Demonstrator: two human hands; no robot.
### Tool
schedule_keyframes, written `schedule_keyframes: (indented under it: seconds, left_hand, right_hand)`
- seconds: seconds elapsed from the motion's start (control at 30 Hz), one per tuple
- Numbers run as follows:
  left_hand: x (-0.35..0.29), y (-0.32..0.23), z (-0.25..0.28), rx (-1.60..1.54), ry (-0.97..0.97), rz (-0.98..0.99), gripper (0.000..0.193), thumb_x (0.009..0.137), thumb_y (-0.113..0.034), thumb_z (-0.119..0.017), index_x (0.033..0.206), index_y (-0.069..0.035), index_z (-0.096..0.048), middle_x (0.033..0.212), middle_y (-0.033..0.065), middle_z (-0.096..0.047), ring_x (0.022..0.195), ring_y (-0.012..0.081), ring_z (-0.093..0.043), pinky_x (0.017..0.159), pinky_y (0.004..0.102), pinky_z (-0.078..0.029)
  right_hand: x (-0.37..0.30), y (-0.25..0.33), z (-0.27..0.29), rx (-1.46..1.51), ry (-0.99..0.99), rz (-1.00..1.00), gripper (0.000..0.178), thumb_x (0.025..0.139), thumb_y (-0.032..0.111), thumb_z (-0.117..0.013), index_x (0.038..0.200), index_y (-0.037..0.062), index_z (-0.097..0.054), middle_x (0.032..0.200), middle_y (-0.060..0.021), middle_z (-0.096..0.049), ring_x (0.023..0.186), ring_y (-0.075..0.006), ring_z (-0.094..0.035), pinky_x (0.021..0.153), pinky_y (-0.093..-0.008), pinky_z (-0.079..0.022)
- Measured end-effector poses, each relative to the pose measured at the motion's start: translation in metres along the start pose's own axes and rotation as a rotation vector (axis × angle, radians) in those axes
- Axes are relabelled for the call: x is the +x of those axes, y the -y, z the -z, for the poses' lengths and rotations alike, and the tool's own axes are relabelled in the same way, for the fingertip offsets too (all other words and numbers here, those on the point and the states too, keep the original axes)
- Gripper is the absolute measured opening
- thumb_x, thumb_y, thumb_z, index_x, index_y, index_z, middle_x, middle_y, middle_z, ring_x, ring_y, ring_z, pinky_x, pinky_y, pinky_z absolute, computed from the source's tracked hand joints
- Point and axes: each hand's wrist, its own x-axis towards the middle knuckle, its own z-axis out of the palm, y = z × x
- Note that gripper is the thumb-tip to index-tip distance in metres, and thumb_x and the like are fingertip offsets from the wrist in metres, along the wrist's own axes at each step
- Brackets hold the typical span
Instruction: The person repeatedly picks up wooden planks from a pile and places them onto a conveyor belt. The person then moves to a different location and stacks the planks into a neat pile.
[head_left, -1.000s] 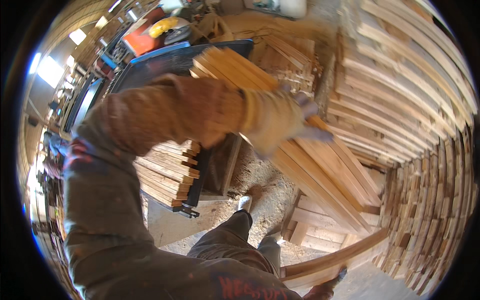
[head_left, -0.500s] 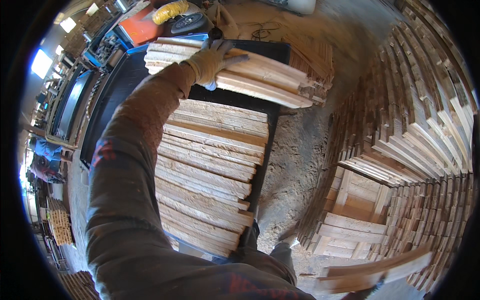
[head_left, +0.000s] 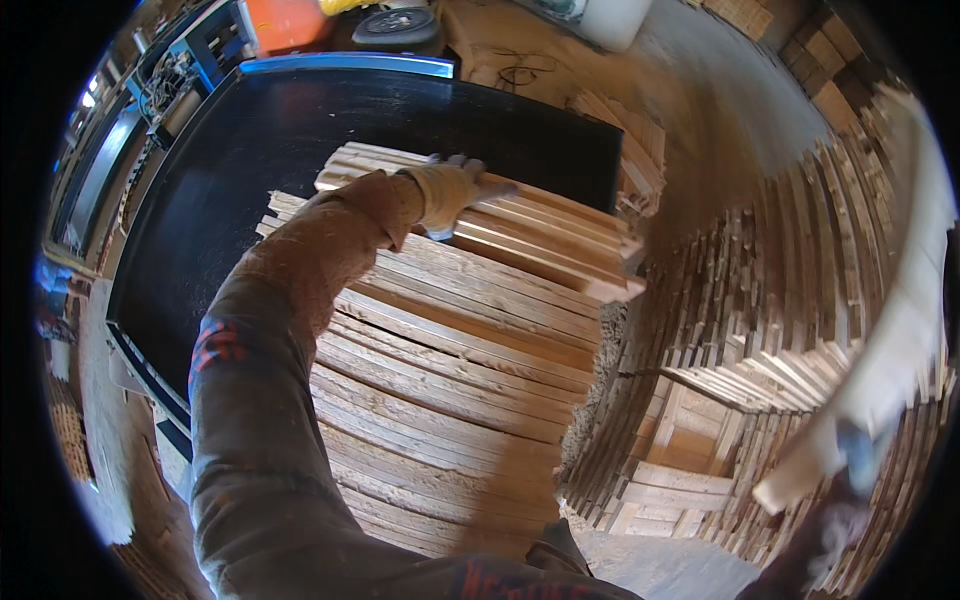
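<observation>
- One loose board [head_left: 895, 340], pale and motion-blurred, slants through the air at 3 to 4 o'clock, gripped near its lower part by the right hand [head_left: 856, 452]; the exact finger placement is too blurred to tell. A lone length like this should be light and stiff, best balanced if held near its middle.
- Many rough boards in a row [head_left: 455, 370] lie side by side on the tabletop at 6 o'clock. Their sawn faces look fuzzy, so they probably grip well but may splinter; gloves suit them.
- Several boards in a bundle [head_left: 545, 232] lie just above the middle, toward 12 to 1 o'clock. The gloved left hand [head_left: 452, 193] clasps them from above, left of their midpoint. Together they are likely fairly heavy, stiff and hard to break, but loose members could slide apart, so squeezing across the whole width near mid-length seems soundest.
- Black tabletop [head_left: 220, 190] reaches out to 10 o'clock; it looks smooth, so wood should slide easily there.
- Tall stacked boards [head_left: 790, 270] stand farther off at 3 o'clock.
</observation>
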Motion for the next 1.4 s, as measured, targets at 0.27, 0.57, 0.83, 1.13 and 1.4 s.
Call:
schedule_keyframes:
  seconds: [0.27, 0.57, 0.83, 1.13, 1.4]
  left_hand:
    - [-0.015, 0.016, 0.0, -0.09, 0.058, 0.015, 0.119, 0.074, -0.01, -0.082, 0.166, -0.041, -0.013, 0.167, 0.0206, -0.023, 0.156, 0.0433, -0.018, 0.128, 0.0597, -0.007]
    - [-0.052, 0.044, -0.03, -0.738, -0.385, 0.002, 0.084, 0.082, -0.03, -0.085, 0.154, -0.009, -0.046, 0.153, 0.0239, -0.046, 0.14, 0.0406, -0.046, 0.117, 0.0448, -0.044]
    - [-0.062, 0.019, -0.053, -0.359, -0.653, 0.292, 0.087, 0.086, -0.041, -0.08, 0.155, -0.006, -0.041, 0.15, 0.0304, -0.045, 0.137, 0.0499, -0.044, 0.117, 0.0487, -0.04]
    - [-0.089, -0.134, 0.031, -0.832, -0.521, -0.171, 0.049, 0.094, -0.004, -0.068, 0.142, 0.003, -0.057, 0.133, 0.019, -0.065, 0.128, 0.0284, -0.059, 0.113, 0.0378, -0.043]
    - [0.052, -0.507, 0.018, -0.53, 0.335, -0.671, 0.057, 0.089, -0.026, -0.075, 0.135, 0.003, -0.061, 0.133, 0.0248, -0.066, 0.118, 0.0344, -0.066, 0.104, 0.0386, -0.05]
  right_hand:
    - [0.245, 0.035, -0.302, -0.836, 0.577, 0.259, 0.127, 0.058, 0.026, -0.091, 0.165, 0.0244, -0.023, 0.16, -0.035, -0.03, 0.147, -0.053, -0.03, 0.122, -0.0561, -0.03]
    - [0.269, -0.019, -0.467, -0.973, 0.85, 0.072, 0.114, 0.081, 0.068, -0.07, 0.167, 0.0237, -0.01, 0.171, -0.0163, -0.019, 0.158, -0.038, -0.016, 0.126, -0.051, -0.024]
    - [0.249, -0.025, -0.458, -0.945, 0.61, 0.073, 0.105, 0.083, 0.091, -0.047, 0.157, 0.0159, -0.044, 0.153, -0.0185, -0.052, 0.142, -0.0345, -0.05, 0.113, -0.0493, -0.04]
    - [0.08, -0.083, -0.311, -0.156, -0.083, 0.415, 0.071, 0.093, 0.048, -0.067, 0.147, 0.0048, -0.05, 0.134, -0.0228, -0.062, 0.124, -0.042, -0.059, 0.104, -0.0531, -0.045]
    - [-0.35, -0.475, 0.007, -0.366, -0.498, -0.483, 0.013, 0.091, 0.01, -0.065, 0.103, 0.007, -0.061, 0.091, -0.0128, -0.064, 0.088, -0.0282, -0.063, 0.08, -0.0405, -0.052]
